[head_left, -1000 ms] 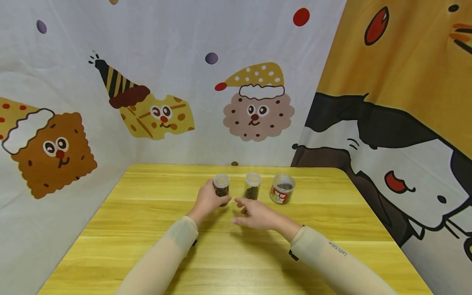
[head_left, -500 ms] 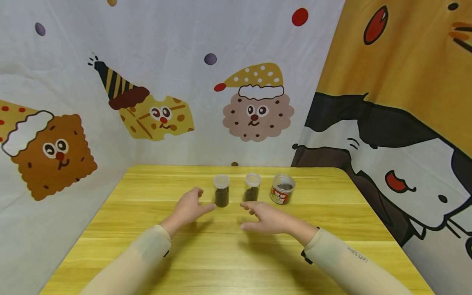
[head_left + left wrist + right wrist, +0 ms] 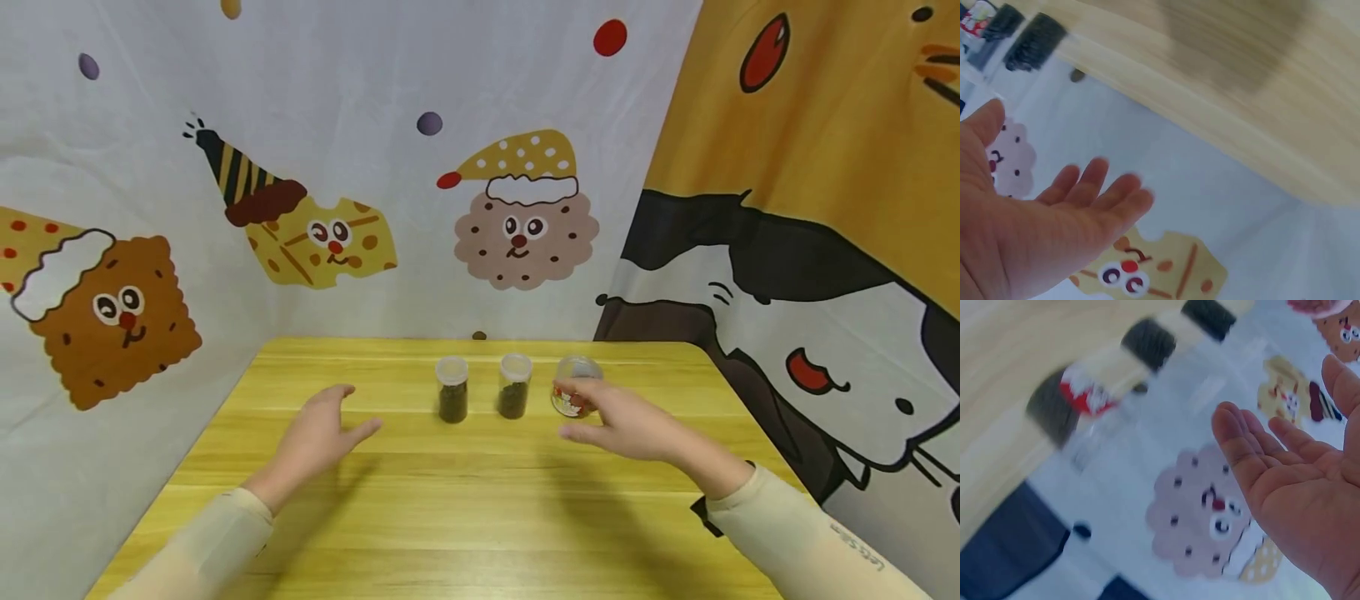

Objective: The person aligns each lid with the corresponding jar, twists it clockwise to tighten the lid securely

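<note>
Three clear containers stand upright in a row towards the back of the table. The left jar (image 3: 453, 402) and the middle jar (image 3: 513, 398) are tall, with dark contents and pale tops. At the right end sits a wider, shorter tub (image 3: 573, 403) with a red and white label, partly covered by the right hand in the head view. My left hand (image 3: 318, 433) is left of the left jar, apart from it, thumb and fingers spread. My right hand (image 3: 630, 421) hangs in front of the tub, its fingers extended and holding nothing; the head view does not show any contact.
The wooden table (image 3: 450, 517) ends at a back edge against a white cloth (image 3: 420, 275) printed with cartoon food. On the right hangs a cloth (image 3: 750, 150) with a large cartoon animal.
My left hand has let go of the left jar and moved left and towards me. My right hand has moved right, from before the middle jar to the tub. The containers stay put.
</note>
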A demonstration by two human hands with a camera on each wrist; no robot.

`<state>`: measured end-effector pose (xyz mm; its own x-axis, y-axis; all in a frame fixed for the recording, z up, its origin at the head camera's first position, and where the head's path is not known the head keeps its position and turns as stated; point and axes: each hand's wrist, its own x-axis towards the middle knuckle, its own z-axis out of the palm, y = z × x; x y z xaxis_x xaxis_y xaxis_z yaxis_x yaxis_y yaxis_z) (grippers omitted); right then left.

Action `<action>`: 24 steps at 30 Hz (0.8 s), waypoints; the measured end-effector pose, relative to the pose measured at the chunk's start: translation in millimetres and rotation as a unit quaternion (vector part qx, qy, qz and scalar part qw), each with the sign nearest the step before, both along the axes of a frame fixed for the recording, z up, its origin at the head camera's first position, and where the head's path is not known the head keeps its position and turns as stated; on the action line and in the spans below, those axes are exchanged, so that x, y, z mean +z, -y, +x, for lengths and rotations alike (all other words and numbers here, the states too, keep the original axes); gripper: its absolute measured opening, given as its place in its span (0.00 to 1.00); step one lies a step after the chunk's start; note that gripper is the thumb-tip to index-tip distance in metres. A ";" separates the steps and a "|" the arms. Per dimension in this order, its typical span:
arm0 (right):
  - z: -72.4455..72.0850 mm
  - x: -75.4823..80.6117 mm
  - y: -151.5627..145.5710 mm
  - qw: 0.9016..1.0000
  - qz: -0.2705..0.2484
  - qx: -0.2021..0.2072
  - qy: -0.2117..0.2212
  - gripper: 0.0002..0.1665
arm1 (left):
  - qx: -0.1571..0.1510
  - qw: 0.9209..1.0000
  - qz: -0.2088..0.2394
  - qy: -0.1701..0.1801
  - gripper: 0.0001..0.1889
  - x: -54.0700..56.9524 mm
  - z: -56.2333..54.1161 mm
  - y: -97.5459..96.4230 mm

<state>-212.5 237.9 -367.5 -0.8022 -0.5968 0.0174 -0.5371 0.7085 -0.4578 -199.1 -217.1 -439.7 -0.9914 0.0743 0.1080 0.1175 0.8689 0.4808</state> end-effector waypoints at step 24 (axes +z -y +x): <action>-45.3 18.1 -146.8 0.968 0.058 -0.192 -0.153 0.68 | 0.038 0.991 -0.081 -0.104 0.57 -0.3 0.3 86.3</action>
